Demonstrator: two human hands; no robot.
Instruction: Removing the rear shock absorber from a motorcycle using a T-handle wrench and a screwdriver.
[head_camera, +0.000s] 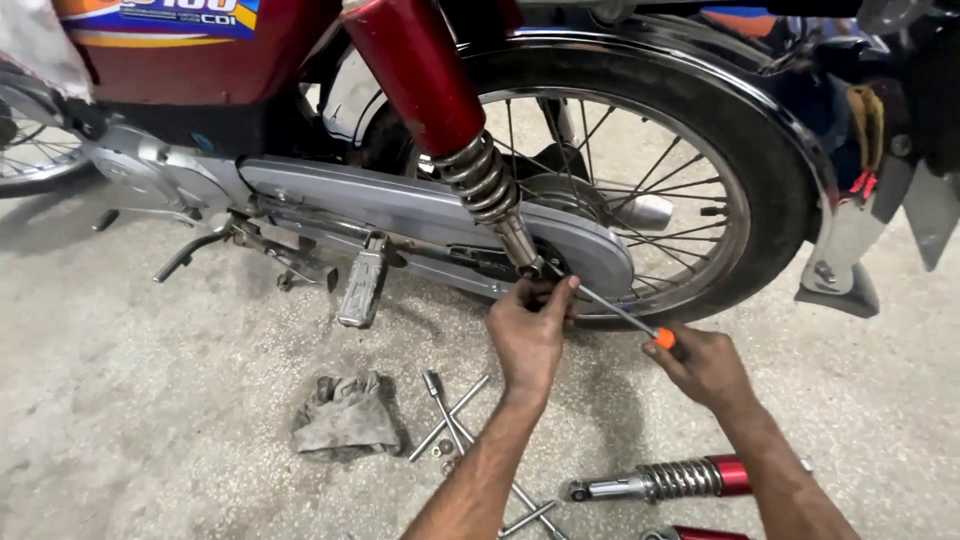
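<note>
1. Two bare forearms enter the view from the bottom edge, each ending in a bare hand: the left hand (528, 335) and the right hand (705, 365).
2. No sleeve, cuff or glove covers either arm as far as the picture reaches; the arms are uncovered from the bottom edge to the fingertips.
3. No watch, bracelet or ring shows on either wrist or on the visible fingers.
4. The forearms are lean, with fine hair along them.
5. The knuckles and fingers of both hands look smudged with dark grime.
</note>
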